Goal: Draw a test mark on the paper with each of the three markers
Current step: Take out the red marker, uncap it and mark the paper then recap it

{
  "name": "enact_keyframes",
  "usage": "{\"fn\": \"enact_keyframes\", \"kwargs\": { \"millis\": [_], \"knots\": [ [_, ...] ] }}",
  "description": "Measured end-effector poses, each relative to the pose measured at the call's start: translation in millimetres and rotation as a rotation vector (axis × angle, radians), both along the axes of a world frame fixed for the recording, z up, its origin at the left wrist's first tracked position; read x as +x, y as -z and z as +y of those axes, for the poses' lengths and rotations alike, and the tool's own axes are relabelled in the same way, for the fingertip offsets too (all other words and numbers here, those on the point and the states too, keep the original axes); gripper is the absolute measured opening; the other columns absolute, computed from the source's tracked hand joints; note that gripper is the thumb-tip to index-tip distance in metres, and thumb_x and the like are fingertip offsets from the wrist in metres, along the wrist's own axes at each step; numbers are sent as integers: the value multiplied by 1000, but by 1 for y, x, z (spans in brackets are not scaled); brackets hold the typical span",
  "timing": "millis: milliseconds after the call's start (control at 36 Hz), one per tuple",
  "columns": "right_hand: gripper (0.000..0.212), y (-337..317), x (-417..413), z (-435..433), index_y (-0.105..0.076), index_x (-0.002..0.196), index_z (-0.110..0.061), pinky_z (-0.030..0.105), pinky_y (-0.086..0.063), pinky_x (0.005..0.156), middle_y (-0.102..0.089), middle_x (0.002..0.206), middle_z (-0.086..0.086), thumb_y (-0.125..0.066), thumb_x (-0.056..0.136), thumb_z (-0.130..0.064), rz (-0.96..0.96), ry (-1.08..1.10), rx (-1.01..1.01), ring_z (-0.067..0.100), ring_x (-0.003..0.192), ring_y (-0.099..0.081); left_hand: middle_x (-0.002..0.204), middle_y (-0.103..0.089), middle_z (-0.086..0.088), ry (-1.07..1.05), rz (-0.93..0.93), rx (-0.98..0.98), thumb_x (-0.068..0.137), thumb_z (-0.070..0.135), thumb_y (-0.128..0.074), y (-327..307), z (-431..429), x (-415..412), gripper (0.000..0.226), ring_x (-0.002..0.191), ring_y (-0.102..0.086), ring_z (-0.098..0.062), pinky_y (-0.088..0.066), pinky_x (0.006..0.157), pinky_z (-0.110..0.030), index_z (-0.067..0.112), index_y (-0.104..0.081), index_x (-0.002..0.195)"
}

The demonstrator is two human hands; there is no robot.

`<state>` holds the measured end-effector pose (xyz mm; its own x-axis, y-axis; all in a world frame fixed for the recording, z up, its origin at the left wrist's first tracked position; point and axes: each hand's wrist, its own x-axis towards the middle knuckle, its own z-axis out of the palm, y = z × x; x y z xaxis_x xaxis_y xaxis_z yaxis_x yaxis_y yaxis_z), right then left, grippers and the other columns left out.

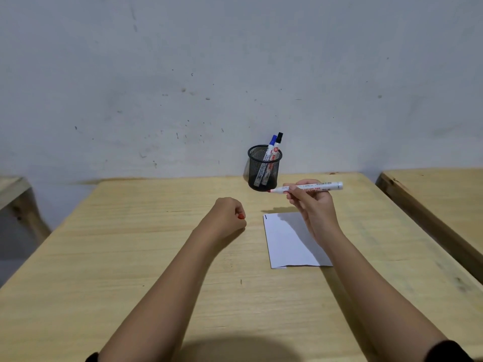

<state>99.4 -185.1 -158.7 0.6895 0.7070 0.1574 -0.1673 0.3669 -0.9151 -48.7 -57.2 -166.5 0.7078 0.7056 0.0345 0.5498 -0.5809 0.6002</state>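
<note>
My right hand (312,205) holds an uncapped red marker (313,187) level above the far end of the white paper (290,241), its red tip pointing left. My left hand (227,218) is closed in a fist left of the paper, resting on the table, with a bit of the red cap (241,216) showing between its fingers. The paper bears one short dark mark (265,217) at its far left corner. A blue-capped marker (269,152) and a black-capped marker (277,147) stand in the black mesh cup (264,171).
The wooden table (156,257) ends at a grey wall just behind the mesh cup. A second wooden table (439,194) stands to the right across a narrow gap. Another wooden piece (15,194) shows at the left edge.
</note>
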Motion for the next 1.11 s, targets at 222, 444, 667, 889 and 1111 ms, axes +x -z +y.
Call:
{"fn": "enact_keyframes", "kwargs": {
  "millis": [222,444,667,889,1111],
  "knots": [
    [9,5,1,-2,-63,83,-11,21,-48,66,-62,79,9,-67,81,-3,-71,58,-86,15,68,-55,111,-46,-3,-110,-115,133,82,24,-66,6,-10,0,38,100,-48,-17,-40,79,-27,6,-58,115],
    [10,5,0,3,-60,81,-7,15,-52,59,-61,72,9,-58,86,1,-6,71,-89,13,61,-59,135,-52,4,220,-105,257,91,40,-51,19,-63,-5,40,124,-46,-11,-39,95,-24,15,-57,121],
    [17,22,-8,22,-57,91,-5,22,-44,60,-58,65,1,-66,79,-14,-119,165,-337,8,55,-54,145,-45,3,279,-14,247,96,38,-43,34,-69,-7,42,134,-38,-10,-36,98,-26,14,-54,129],
    [9,27,-21,31,-46,84,-8,11,-43,50,-51,74,4,-56,83,-9,-152,211,-374,11,61,-49,151,-38,6,270,22,252,97,40,-40,38,-68,-5,46,138,-32,-7,-34,102,-24,19,-45,138],
    [10,28,-19,33,-47,89,-6,5,-39,44,-51,79,8,-56,84,-7,-213,217,-374,9,62,-49,152,-36,5,262,50,243,96,42,-40,40,-66,-3,48,138,-31,-8,-33,104,-25,21,-43,140]
  ]
}}
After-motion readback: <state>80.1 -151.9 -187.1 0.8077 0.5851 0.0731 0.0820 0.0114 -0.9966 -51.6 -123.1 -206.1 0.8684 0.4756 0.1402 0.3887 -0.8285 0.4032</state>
